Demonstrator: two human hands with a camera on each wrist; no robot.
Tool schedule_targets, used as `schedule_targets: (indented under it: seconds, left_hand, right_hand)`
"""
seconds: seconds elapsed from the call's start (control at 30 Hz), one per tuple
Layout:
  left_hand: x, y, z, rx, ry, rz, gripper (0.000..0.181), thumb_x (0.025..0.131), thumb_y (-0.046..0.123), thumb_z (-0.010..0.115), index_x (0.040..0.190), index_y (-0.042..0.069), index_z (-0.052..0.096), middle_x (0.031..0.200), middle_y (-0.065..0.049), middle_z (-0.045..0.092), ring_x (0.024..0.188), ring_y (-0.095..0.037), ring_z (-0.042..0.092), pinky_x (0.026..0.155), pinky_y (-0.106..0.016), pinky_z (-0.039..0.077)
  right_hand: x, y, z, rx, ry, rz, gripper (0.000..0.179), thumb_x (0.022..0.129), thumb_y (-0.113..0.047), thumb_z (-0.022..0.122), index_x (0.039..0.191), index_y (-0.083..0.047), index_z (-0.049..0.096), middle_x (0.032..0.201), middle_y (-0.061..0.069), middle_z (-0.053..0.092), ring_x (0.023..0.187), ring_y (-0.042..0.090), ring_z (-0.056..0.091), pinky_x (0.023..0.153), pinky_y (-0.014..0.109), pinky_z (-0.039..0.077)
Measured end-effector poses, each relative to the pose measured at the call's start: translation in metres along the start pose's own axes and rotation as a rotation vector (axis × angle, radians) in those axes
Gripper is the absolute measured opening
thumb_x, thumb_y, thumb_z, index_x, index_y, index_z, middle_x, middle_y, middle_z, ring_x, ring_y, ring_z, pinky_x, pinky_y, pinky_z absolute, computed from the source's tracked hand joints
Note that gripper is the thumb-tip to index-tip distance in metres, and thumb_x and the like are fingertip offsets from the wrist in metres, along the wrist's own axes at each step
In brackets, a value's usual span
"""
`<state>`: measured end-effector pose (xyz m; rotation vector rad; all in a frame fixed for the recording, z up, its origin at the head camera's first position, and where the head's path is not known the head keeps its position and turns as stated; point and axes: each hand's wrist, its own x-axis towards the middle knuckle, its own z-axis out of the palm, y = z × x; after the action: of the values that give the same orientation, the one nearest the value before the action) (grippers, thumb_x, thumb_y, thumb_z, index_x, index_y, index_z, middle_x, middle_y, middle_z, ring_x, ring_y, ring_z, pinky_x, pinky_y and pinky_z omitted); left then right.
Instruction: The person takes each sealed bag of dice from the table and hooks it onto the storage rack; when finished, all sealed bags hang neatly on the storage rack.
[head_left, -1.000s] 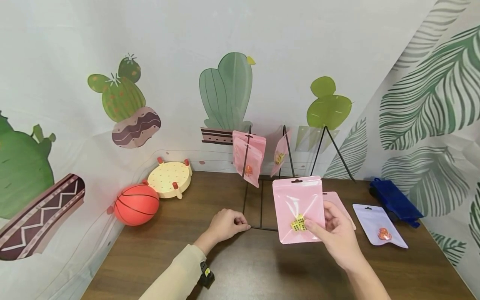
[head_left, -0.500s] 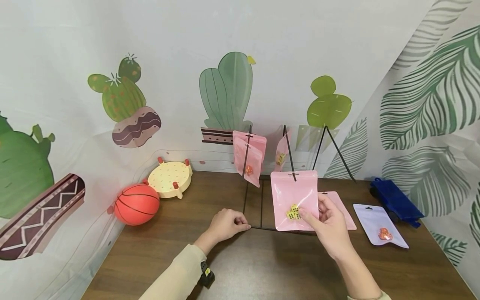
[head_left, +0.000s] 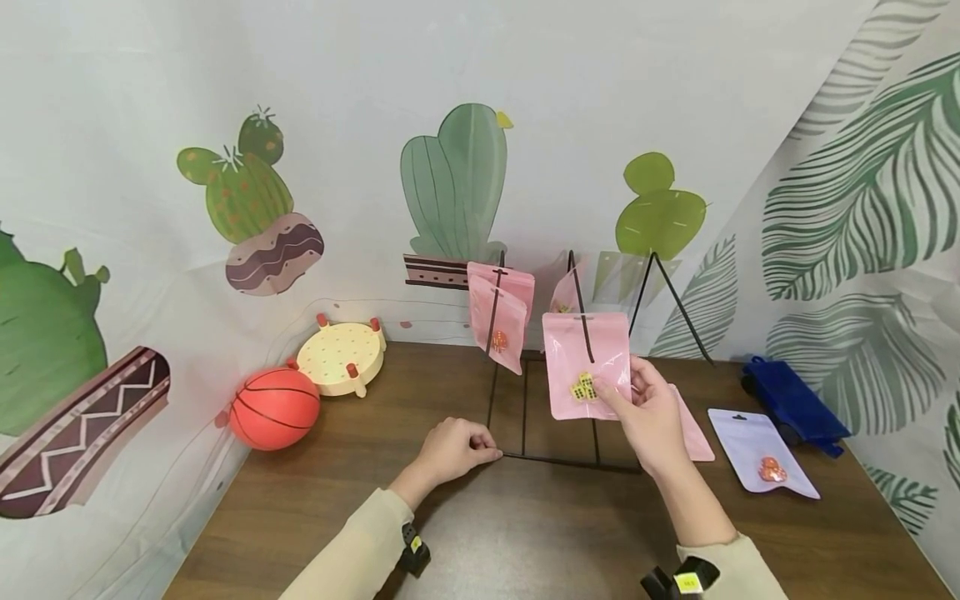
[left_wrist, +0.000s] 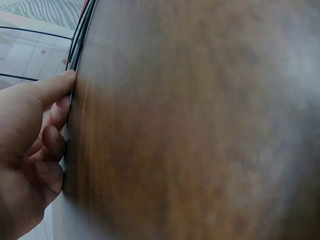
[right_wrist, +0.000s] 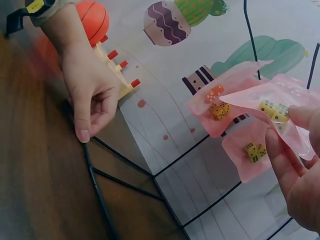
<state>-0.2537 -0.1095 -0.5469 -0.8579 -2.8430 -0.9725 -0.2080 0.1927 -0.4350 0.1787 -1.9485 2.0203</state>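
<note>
My left hand [head_left: 453, 450] pinches the front base bar of a black wire rack [head_left: 547, 460] between thumb and fingers; the left wrist view also shows the thumb [left_wrist: 57, 86] on the wire. My right hand [head_left: 651, 417] holds a pink zip bag [head_left: 562, 350] with yellow dice by its lower right side. The middle prong [head_left: 581, 308] of the rack passes through the bag's hang hole, its tip in front of the bag. Farther back on that prong hangs another pink bag [head_left: 564, 292], partly hidden. Pink bags [head_left: 506, 321] with dice hang on the left prong.
The right prong [head_left: 682, 308] carries no bag. On the table's right lie a pink bag [head_left: 696, 437], partly behind my right hand, a pale bag [head_left: 753, 442] with orange dice and a blue toy cart [head_left: 795, 404]. A basketball [head_left: 273, 408] and a yellow round stool-like toy [head_left: 341, 358] are at left.
My right hand has moved forward with the pink bag, bringing its hang hole onto the middle prong and back along it. My left hand stays on the base bar.
</note>
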Motion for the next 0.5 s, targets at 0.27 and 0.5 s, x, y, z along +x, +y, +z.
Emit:
schedule_targets:
  seconds: [0.27,0.5]
  left_hand:
    - [0.0,0.0,0.0,-0.006,-0.003,-0.005,0.011,0.089,0.038,0.084,0.081,0.033,0.077,0.071,0.029,0.062,0.063,0.004,0.056,0.057,-0.024,0.045]
    - [-0.001,0.0,0.0,0.002,-0.002,-0.013,0.011,0.088,0.038,0.084,0.081,0.033,0.077,0.07,0.028,0.062,0.064,0.004,0.056,0.058,-0.024,0.045]
  right_hand:
    - [0.023,0.007,0.004,0.012,0.03,0.019,0.038,0.093,0.0,0.076,0.127,0.002,0.059,0.103,0.003,0.071,0.09,0.012,0.071,0.073,0.027,0.059]
    - [0.028,0.012,0.005,0.018,0.03,0.061,0.037,0.095,0.002,0.072,0.128,0.008,0.056,0.101,0.002,0.069,0.084,0.009,0.07,0.068,0.025,0.059]
